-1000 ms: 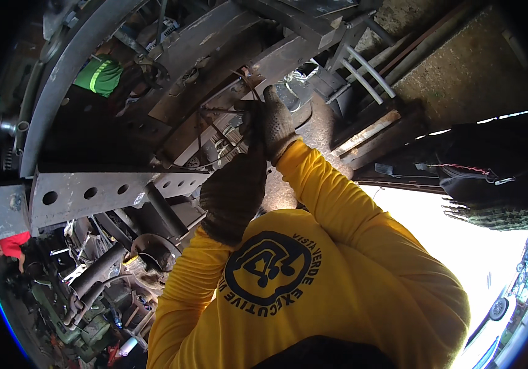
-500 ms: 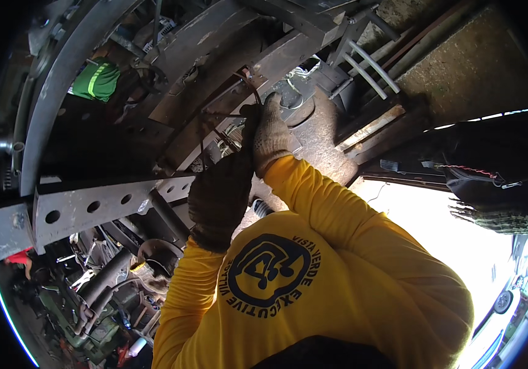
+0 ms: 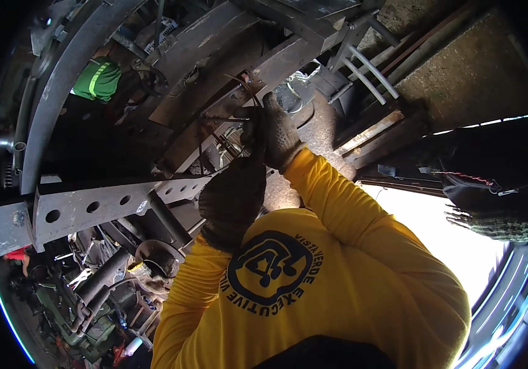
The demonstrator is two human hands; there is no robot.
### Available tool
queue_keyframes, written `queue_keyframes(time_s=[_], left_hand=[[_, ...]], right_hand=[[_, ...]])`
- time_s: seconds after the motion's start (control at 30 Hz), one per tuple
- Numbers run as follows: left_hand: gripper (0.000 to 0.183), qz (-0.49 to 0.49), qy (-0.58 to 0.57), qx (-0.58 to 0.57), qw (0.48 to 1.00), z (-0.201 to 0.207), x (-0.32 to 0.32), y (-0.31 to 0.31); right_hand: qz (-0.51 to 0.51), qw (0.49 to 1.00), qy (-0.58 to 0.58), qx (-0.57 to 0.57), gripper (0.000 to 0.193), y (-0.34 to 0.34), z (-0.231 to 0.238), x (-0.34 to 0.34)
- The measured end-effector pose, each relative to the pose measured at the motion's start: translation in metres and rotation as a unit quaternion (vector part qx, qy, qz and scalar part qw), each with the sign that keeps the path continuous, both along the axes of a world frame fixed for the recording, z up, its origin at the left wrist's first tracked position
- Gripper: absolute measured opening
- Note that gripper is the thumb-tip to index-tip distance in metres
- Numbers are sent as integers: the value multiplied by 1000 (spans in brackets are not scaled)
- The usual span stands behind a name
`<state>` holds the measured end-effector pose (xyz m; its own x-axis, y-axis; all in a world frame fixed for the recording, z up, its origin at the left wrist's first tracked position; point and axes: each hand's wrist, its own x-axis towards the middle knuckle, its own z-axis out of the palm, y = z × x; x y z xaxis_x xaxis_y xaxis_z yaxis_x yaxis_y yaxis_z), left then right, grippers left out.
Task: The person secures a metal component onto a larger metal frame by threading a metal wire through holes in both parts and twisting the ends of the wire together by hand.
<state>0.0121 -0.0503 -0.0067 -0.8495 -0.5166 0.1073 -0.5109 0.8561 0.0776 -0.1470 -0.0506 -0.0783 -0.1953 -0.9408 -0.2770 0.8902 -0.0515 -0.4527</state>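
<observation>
My left hand [image 3: 232,200], in a dark work glove, reaches up in front of my chest with its fingers curled together. Close beside it is my right hand [image 3: 282,136], in a knitted glove, its thumb pointing up and its fingers closed toward the left hand. Whatever sits between them is dark and hidden by the gloves. Just beyond the fingertips, thin rusty bent rods [image 3: 250,91] stand against a long steel beam [image 3: 285,59]. A bundle of thin wires or rods [image 3: 230,142] shows left of my hands.
A steel bar with round holes [image 3: 109,201] crosses at the left. Curved steel rails [image 3: 61,80] and a green cloth [image 3: 97,80] are at upper left. Machine parts [image 3: 104,301] crowd the lower left. Two light rods [image 3: 371,74] project at upper right, near a dark bag [image 3: 479,178].
Both hands have shifted slightly right, still close together. The bright light on my right glove has dimmed. At the far right, the outside view is now streaked.
</observation>
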Motion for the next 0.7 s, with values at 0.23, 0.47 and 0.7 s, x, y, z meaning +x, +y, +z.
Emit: queue_keyframes(time_s=[0.23, 0.47, 0.7], left_hand=[[44, -24, 44, 0, 999, 0, 2, -9], [52, -82, -90, -51, 991, 14, 13, -39], [52, -35, -93, -115, 988, 6, 8, -19]], right_hand=[[52, 980, -116, -156, 53, 28, -25, 10], [-38, 979, -117, -161, 46, 18, -34, 27], [-17, 982, -126, -142, 45, 17, -33, 23]])
